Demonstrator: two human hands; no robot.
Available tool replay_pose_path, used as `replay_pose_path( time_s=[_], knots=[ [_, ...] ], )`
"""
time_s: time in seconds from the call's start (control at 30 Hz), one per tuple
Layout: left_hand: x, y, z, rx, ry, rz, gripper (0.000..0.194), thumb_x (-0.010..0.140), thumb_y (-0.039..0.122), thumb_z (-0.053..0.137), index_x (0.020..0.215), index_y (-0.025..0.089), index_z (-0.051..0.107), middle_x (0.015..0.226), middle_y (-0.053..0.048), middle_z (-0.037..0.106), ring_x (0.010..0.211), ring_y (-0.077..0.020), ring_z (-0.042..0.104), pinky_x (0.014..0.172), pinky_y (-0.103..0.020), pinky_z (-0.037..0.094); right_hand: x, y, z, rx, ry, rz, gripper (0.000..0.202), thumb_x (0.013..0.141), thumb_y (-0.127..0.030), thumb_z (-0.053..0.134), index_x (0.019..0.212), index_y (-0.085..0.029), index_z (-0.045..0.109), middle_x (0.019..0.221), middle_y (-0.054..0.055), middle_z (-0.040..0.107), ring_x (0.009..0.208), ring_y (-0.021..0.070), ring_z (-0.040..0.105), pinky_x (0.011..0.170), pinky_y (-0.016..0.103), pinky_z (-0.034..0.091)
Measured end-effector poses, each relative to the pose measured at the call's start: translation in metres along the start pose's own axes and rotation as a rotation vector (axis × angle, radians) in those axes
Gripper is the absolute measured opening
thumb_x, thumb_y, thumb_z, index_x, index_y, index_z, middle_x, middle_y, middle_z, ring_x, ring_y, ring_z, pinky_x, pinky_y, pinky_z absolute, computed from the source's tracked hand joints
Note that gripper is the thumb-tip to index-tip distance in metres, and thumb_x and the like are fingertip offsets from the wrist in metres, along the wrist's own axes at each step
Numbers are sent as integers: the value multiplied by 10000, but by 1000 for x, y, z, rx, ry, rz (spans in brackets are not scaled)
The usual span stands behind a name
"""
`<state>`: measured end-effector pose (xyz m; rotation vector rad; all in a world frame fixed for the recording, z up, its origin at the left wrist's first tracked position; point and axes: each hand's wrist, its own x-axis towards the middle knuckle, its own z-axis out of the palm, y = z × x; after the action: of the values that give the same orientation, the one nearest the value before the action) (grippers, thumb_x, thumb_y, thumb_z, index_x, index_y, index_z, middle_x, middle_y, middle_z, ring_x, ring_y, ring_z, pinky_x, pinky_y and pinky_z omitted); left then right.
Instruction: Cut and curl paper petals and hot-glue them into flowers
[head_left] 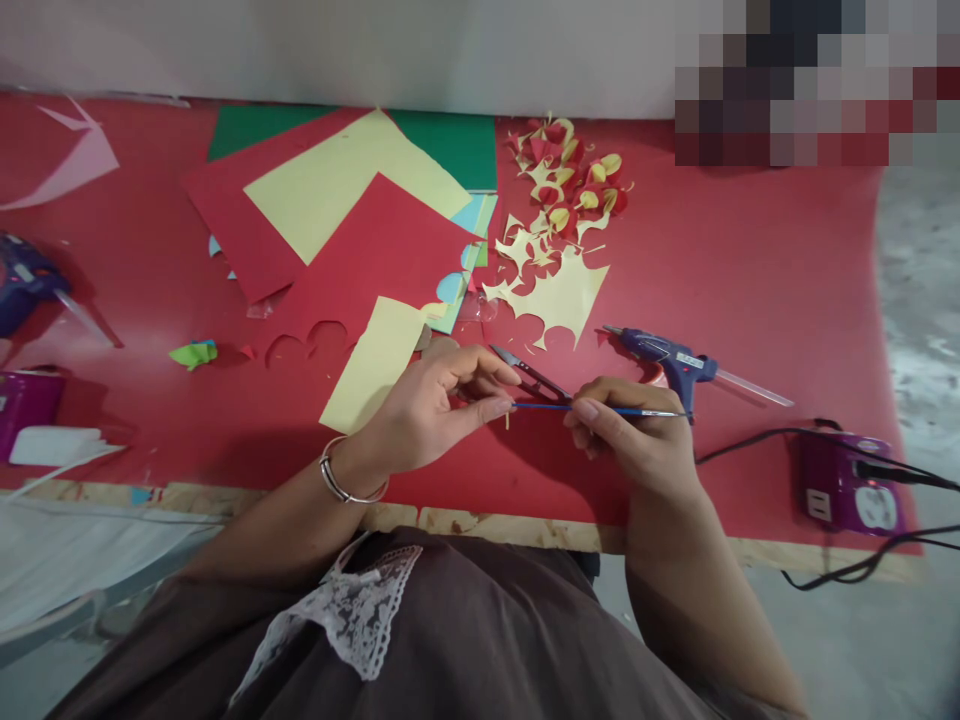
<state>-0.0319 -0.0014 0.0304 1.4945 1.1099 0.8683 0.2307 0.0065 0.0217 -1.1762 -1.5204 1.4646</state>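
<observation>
My right hand (pixel 634 425) is closed around a thin blue paintbrush (pixel 626 410), its metal ferrule and dark tip pointing right. The brush lies nearly level above the red table, its handle end reaching my left fingertips. My left hand (pixel 442 405) pinches a small yellow paper strip (pixel 508 421) at that end, and a short piece of it hangs below the fingers. Whether the strip is wound on the handle cannot be made out. Just behind the hands lies a slim dark tool with a pointed metal blade (pixel 529 372). A yellow paper sheet (pixel 371 365) is partly under my left hand.
Red paper (pixel 367 260) and green card (pixel 450 150) overlap at the back. Yellow offcuts (pixel 562 295) lie near red-and-yellow paper flowers (pixel 574 180). A blue glue gun (pixel 667 360) rests at right, near a purple power box (pixel 851 485) with black cables. Another glue gun (pixel 30 285) is far left.
</observation>
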Motion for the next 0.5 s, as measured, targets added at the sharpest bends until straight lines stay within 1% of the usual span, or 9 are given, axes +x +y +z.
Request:
replay_pose_path(
  time_s=[0.1, 0.2, 0.33, 0.4, 0.5],
  knots=[
    [1, 2, 1, -13, -23, -13, 122, 1016, 279, 729, 1095, 187, 745, 917, -40, 765, 780, -128, 749, 776, -254, 635, 0, 0, 0, 3, 8, 16, 342, 989, -424, 768, 739, -191, 768, 569, 4, 672, 429, 97, 577, 432, 212, 477],
    [1, 4, 1, 13, -51, -25, 114, 1037, 279, 697, 1086, 191, 750, 904, -43, 784, 812, -142, 755, 813, -273, 635, 0, 0, 0, 1, 16, 32, 348, 983, -441, 774, 741, -191, 771, 570, 10, 673, 434, 105, 581, 433, 222, 482],
    [1, 3, 0, 48, -48, -37, 155, 1015, 315, 735, 1118, 207, 777, 923, -42, 803, 869, -159, 767, 840, -274, 631, 1, -1, 1, -10, 21, 43, 382, 972, -486, 776, 730, -192, 764, 562, 12, 668, 434, 111, 574, 431, 229, 481],
    [2, 3, -1, 46, -46, -60, 138, 995, 310, 756, 1078, 205, 790, 925, -42, 808, 870, -159, 766, 828, -263, 627, 1, -2, 1, -11, 16, 44, 391, 965, -503, 781, 729, -191, 761, 558, 13, 668, 435, 112, 573, 431, 230, 481],
    [4, 4, 0, 13, -43, -91, 94, 957, 278, 780, 994, 194, 798, 913, -40, 811, 836, -151, 756, 796, -249, 622, 1, -2, 1, -6, 8, 44, 373, 965, -486, 785, 738, -190, 761, 560, 10, 668, 436, 107, 570, 435, 225, 476]
  ],
)
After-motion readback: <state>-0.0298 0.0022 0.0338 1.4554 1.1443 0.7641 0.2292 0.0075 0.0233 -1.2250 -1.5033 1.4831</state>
